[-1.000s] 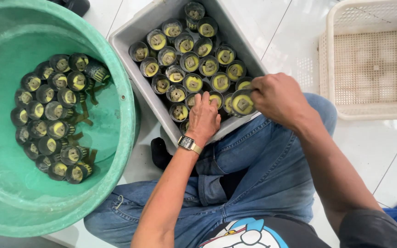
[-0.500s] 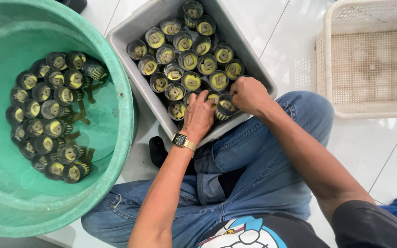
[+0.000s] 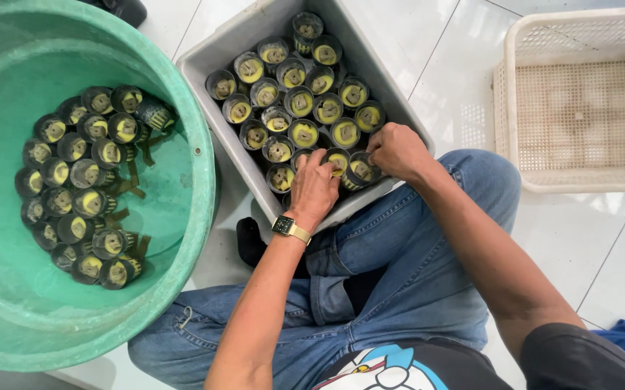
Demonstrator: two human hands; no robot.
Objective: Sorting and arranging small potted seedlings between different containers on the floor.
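Looking down from the head camera, I see both hands at the near edge of the grey tub (image 3: 218, 45), which rests tilted against the knees of my blue jeans (image 3: 370, 289) so its open top faces me. My left hand (image 3: 314, 189) lies flat over the nearest cups, fingers spread and pressing rather than gripping; its wrist carries a watch (image 3: 284, 227). My right hand (image 3: 397, 150) is curled, fingertips pinched on the rim of one small black cup (image 3: 361, 169) in the front row, seemingly seating it beside its neighbours.

The cups in the tub (image 3: 302, 133) stand upright and packed tight, rim to rim, which keeps them from tipping. I count about twenty-two visible there, each with a yellowish plug in it; a few under my hands may be hidden. In the green basin (image 3: 204, 166) to the left, another cluster (image 3: 81, 180) sits in shallow water, roughly twenty-five, several leaning. One cream plastic basket (image 3: 514, 94) stands to the right, well apart.
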